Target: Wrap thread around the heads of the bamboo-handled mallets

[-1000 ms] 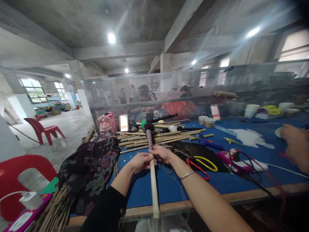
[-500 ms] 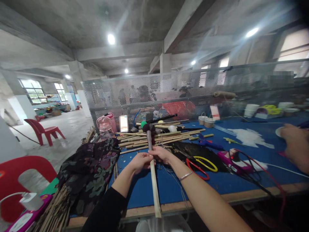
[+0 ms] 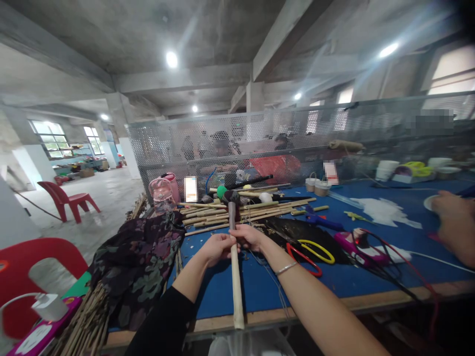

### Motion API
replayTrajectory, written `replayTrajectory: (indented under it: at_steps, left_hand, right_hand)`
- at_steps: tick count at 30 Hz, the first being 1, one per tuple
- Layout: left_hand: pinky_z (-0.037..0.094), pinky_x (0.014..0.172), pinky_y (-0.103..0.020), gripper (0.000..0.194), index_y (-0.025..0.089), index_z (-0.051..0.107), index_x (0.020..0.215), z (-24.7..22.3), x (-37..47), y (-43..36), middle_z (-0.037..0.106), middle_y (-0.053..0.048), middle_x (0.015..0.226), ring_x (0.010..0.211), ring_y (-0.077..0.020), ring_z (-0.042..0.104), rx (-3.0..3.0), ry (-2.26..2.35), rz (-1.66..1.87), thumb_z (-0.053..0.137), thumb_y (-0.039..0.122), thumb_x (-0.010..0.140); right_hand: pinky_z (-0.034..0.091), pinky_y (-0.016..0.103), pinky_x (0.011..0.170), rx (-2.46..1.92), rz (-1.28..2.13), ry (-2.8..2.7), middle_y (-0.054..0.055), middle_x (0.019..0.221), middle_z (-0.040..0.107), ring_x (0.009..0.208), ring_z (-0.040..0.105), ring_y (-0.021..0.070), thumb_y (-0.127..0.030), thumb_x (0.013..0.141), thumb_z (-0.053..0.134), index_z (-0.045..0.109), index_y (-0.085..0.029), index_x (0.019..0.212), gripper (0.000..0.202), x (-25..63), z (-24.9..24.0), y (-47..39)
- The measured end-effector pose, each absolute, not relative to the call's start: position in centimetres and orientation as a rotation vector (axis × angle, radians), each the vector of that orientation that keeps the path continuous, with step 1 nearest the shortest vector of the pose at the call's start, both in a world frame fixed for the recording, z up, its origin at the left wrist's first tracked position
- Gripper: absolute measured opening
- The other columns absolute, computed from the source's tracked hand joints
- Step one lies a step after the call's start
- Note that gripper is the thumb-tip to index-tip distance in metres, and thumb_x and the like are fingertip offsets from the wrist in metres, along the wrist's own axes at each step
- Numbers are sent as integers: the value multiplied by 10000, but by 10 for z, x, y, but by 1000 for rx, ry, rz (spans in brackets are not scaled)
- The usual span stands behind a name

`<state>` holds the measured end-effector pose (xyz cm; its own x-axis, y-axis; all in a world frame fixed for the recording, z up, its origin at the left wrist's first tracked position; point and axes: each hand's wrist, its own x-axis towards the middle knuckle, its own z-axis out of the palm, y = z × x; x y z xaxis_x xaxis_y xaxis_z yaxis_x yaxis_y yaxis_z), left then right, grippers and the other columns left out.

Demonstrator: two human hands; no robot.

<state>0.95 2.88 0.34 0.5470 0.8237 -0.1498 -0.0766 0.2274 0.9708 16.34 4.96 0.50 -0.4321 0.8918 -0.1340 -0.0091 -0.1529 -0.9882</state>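
Grips of the left hand (image 3: 218, 248) and right hand (image 3: 249, 237) are clamped on the pale stick (image 3: 236, 291), mid-length, over the table (image 3: 215, 292); it looks stiff, light, perhaps slightly slippery; its middle seems steadiest to hold.

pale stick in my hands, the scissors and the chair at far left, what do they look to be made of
Pale stick: probably natural wood or cane, matt, from its uneven cream surface.
Scissors: handles likely smooth plastic or coated metal, given their even red and yellow colour.
Chair: apparently moulded plastic, slightly glossy, with its uniform red, seemingly seamless shape.
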Motion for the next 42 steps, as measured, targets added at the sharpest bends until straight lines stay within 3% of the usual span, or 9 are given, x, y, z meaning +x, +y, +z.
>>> replayTrajectory:
  at_steps: [2, 4, 8, 16, 20, 27, 30, 35, 42]
  left_hand:
    - [447, 596, -224, 355, 111, 554, 748, 3, 10, 29, 589, -58, 696, 652, -124, 585, 1180, 779, 666, 712, 391, 598]
    - [440, 556, -223, 349, 119, 542, 729, 1, 11, 29, 547, -12, 602, 568, -104, 553, 1230, 863, 694, 705, 397, 598]
    - [396, 477, -201, 413, 134, 495, 661, -2, 12, 30, 476, 44, 509, 457, -64, 456, 1353, 1081, 830, 743, 434, 524]
    - [457, 611, -228, 361, 128, 527, 707, 4, 10, 29, 548, -15, 620, 608, -106, 568, 1174, 825, 726, 720, 405, 578]
    - [451, 552, -231, 360, 142, 503, 691, 5, 13, 26, 462, 47, 526, 504, -76, 501, 1222, 964, 733, 716, 409, 579]
    - [435, 515, -226, 471, 153, 430, 593, 1, 15, 28, 452, 54, 507, 476, -63, 458, 1273, 1106, 870, 767, 455, 461]
    - [435, 542, -220, 450, 149, 429, 559, 0, 14, 30, 411, 63, 493, 457, -44, 424, 1248, 975, 834, 750, 459, 494]
    - [434, 590, -209, 366, 115, 535, 674, 2, 13, 29, 511, 2, 600, 551, -70, 511, 1147, 813, 736, 744, 381, 535]
    - [435, 534, -233, 402, 155, 449, 620, 1, 16, 26, 419, 60, 496, 470, -67, 465, 1223, 1020, 811, 719, 447, 557]
  right_hand:
    - [124, 171, 296, -1121, 1636, -1426, -104, 377, 371, 283, 245, 23, -347, 651, 672, 459, -161, 680, 284, 163, 6, 50]
    - [113, 178, 296, -1226, 1567, -1435, -107, 361, 353, 278, 226, 23, -324, 649, 675, 485, -150, 682, 260, 159, 6, 50]
    - [143, 183, 310, -1255, 1510, -1438, -64, 429, 462, 306, 284, 20, -310, 638, 682, 525, -123, 677, 247, 152, 4, 51]
    - [137, 180, 294, -1083, 1569, -1456, -93, 404, 379, 296, 259, 31, -352, 667, 633, 455, -168, 658, 256, 160, 6, 49]
    - [132, 183, 301, -1283, 1439, -1474, -87, 398, 389, 289, 254, 24, -303, 647, 658, 475, -148, 634, 240, 154, 5, 51]
    - [135, 185, 308, -1266, 1444, -1475, -86, 412, 390, 303, 261, 26, -262, 700, 602, 463, -153, 651, 183, 150, 2, 52]
    - [122, 172, 304, -1116, 1580, -1438, -104, 423, 361, 307, 230, 22, -308, 682, 625, 446, -168, 699, 228, 158, 2, 53]
    - [88, 158, 307, -974, 1774, -1411, -117, 417, 323, 312, 203, 14, -338, 637, 663, 462, -158, 728, 285, 168, 5, 54]
    - [118, 186, 300, -1085, 1553, -1453, -99, 401, 379, 283, 231, 12, -330, 650, 650, 474, -147, 673, 255, 156, 5, 50]
